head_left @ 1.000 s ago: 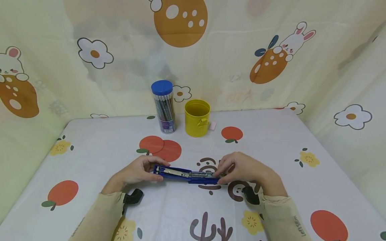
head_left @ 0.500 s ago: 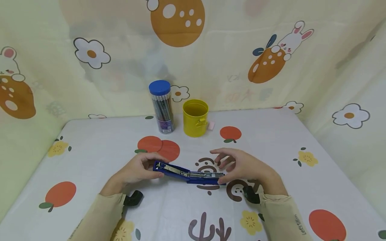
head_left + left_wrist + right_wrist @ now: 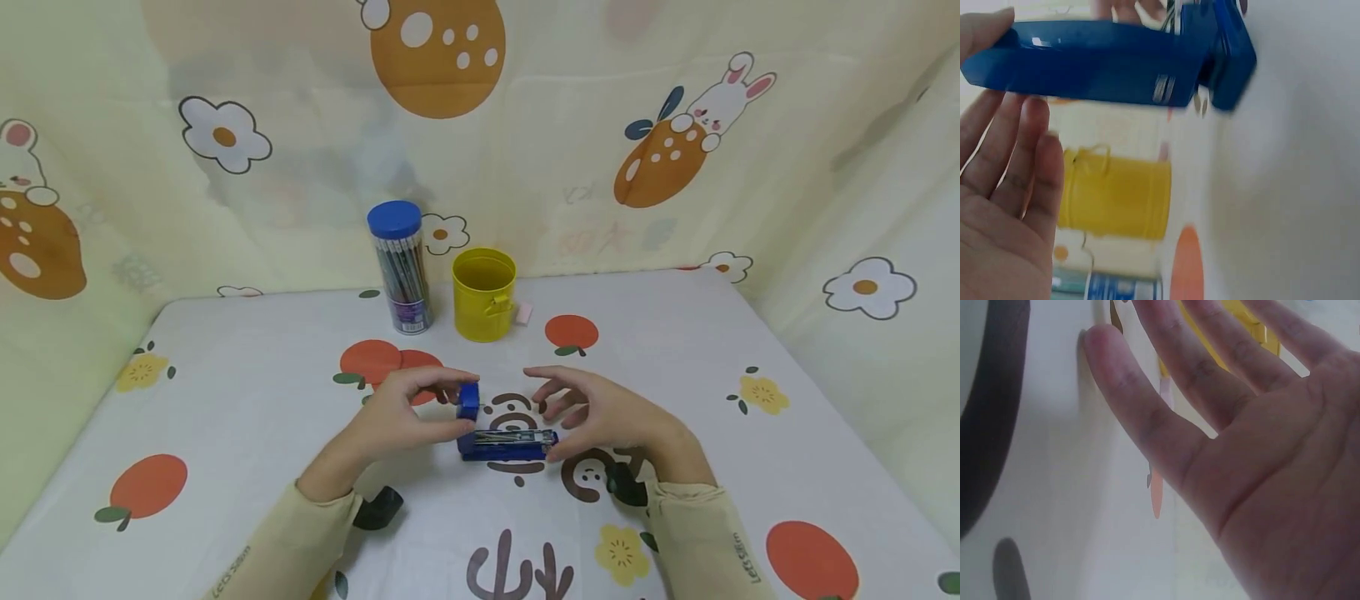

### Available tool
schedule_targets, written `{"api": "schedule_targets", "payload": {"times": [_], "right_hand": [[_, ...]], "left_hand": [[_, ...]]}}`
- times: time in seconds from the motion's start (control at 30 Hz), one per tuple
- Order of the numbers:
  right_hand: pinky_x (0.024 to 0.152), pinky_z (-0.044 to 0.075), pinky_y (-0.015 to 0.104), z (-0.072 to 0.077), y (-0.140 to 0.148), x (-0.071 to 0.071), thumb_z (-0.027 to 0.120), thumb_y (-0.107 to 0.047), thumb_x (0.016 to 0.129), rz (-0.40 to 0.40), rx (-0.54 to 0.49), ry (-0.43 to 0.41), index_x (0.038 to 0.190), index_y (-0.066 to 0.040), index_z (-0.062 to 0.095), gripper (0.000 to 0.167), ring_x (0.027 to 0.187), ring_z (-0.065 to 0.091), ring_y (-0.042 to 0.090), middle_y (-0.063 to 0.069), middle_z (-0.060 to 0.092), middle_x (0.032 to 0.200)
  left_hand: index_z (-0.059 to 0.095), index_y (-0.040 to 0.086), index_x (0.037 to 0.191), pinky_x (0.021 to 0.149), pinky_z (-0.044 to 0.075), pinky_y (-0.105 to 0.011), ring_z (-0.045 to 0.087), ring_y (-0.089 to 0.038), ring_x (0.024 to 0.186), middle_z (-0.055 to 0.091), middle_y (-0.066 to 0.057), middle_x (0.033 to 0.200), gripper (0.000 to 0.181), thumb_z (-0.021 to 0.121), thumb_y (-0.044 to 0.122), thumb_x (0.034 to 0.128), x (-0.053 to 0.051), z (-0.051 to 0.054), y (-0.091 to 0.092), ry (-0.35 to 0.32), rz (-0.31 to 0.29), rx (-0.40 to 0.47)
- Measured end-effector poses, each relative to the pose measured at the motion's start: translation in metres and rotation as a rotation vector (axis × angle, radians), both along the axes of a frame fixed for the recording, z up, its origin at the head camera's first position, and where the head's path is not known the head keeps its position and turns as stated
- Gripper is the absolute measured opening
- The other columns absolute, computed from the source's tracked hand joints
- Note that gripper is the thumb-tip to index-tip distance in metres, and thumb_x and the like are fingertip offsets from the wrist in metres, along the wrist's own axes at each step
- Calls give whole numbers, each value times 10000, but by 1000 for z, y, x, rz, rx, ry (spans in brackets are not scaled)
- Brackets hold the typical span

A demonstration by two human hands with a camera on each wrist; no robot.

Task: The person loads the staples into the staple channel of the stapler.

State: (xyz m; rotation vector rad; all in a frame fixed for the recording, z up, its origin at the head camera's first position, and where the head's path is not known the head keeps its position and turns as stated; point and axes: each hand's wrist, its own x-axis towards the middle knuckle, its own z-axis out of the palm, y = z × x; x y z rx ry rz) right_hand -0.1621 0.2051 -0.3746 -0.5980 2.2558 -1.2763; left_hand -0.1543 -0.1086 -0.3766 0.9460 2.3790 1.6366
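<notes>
A blue stapler (image 3: 506, 455) stands on the tablecloth, its top arm swung up and its metal staple channel exposed. My left hand (image 3: 401, 421) pinches the raised arm near its end between thumb and fingers. In the left wrist view the stapler (image 3: 1104, 65) appears from the side, with the hinge toward the right. My right hand (image 3: 618, 417) is at the base's right end, its thumb tip at or very near that end and its other fingers held loosely apart above. Whether the thumb touches cannot be made out. The right wrist view shows only the spread right hand (image 3: 1260, 444).
Behind the stapler stand a clear jar of pencils (image 3: 401, 279) with a blue lid and a yellow bucket (image 3: 483, 312). A small pink block (image 3: 523, 313) lies beside the bucket. A patterned curtain (image 3: 315, 192) hangs along the table's back edge.
My left hand has moved right, swinging the stapler's arm from lying out leftward to upright over the hinge. The right hand's fingers have lifted off the staple channel and spread.
</notes>
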Motion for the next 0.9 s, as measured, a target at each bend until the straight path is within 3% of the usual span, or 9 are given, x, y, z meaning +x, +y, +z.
{"api": "schedule_targets", "payload": {"times": [0.2, 0.37, 0.67, 0.9], "right_hand": [[945, 517, 467, 2, 4, -1, 923, -145, 727, 10, -36, -23, 1570, -197, 341, 1026, 1150, 605, 313, 143, 551, 1366], [942, 517, 483, 2, 6, 0, 915, -135, 738, 11, -60, -28, 1568, -186, 340, 1011, 1158, 602, 327, 128, 558, 1361], [932, 522, 487, 2, 7, -1, 906, -104, 742, 9, -79, -58, 1562, -206, 356, 993, 1179, 594, 324, 167, 533, 1390], [957, 503, 501, -3, 9, -1, 919, -138, 732, 2, -78, -58, 1563, -185, 356, 1004, 1180, 588, 332, 160, 527, 1390]], "left_hand": [[689, 168, 1283, 892, 515, -449, 605, -139, 1015, 695, 90, 1074, 469, 833, 224, 840, -2, -7, 27, 3, -24, -4], [668, 177, 1301, 918, 503, -408, 597, -104, 1039, 684, 131, 1116, 482, 829, 238, 850, -2, -14, 39, -44, -43, -45], [658, 216, 1318, 922, 499, -382, 596, -111, 1053, 672, 154, 1130, 482, 819, 271, 867, 1, -23, 45, -148, -42, -135], [694, 196, 1272, 911, 498, -380, 600, -126, 1029, 671, 137, 1123, 429, 805, 321, 876, 4, -27, 46, -160, -33, -96]]}}
